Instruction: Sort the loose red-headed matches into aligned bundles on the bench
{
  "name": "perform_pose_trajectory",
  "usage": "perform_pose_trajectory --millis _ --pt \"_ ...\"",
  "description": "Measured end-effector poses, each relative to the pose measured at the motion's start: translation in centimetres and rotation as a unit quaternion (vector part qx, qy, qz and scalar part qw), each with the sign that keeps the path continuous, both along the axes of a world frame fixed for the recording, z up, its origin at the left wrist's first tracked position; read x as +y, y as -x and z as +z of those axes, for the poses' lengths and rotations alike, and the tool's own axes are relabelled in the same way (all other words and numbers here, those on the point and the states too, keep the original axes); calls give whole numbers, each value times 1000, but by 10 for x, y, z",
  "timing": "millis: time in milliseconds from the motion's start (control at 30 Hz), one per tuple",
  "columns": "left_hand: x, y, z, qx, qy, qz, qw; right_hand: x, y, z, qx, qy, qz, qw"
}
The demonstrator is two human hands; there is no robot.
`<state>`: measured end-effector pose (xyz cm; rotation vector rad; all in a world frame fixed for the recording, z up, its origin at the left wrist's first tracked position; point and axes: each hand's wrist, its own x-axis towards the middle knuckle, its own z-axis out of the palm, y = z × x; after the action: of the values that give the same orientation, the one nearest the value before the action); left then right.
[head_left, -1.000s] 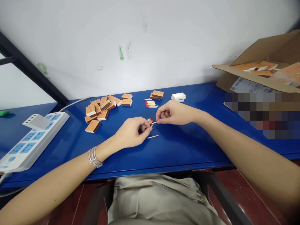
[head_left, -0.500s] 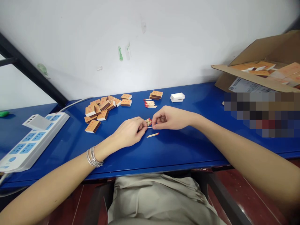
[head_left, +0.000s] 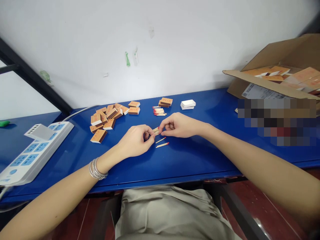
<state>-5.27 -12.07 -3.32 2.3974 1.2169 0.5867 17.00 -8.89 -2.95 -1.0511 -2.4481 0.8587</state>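
My left hand (head_left: pixel 136 141) is curled shut on one end of a small bundle of matches (head_left: pixel 156 131) in the middle of the blue table (head_left: pixel 190 160). My right hand (head_left: pixel 178 125) pinches the bundle's other end, fingers closed. Two loose red-tipped matches (head_left: pixel 162 142) lie on the table just below the hands. Behind them sits a small pile of loose matches (head_left: pixel 159 111).
A heap of orange matchboxes (head_left: pixel 107 117) lies at the left rear, two more orange boxes (head_left: pixel 166 101) and white inner trays (head_left: pixel 188 104) behind. A white power strip (head_left: pixel 32 148) is at far left. An open cardboard box (head_left: pixel 280 78) of matchboxes stands right.
My right hand has moved left and closed in on the bundle held by my left hand. A second loose match now lies on the table below the hands.
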Motion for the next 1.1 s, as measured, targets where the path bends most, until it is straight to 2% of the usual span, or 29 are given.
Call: perform_pose_trajectory --millis 300,667,867,1100 --pt "11 5 -3 52 -22 11 998 0 9 -11 4 -69 -15 998" --pt "13 7 -3 62 -33 11 997 -2 15 -8 6 -71 -10 997" --pt "12 5 -2 71 -11 30 997 -2 16 -11 7 -98 -12 995" --pt "13 5 -2 59 8 40 997 1 14 -15 2 -86 -8 996"
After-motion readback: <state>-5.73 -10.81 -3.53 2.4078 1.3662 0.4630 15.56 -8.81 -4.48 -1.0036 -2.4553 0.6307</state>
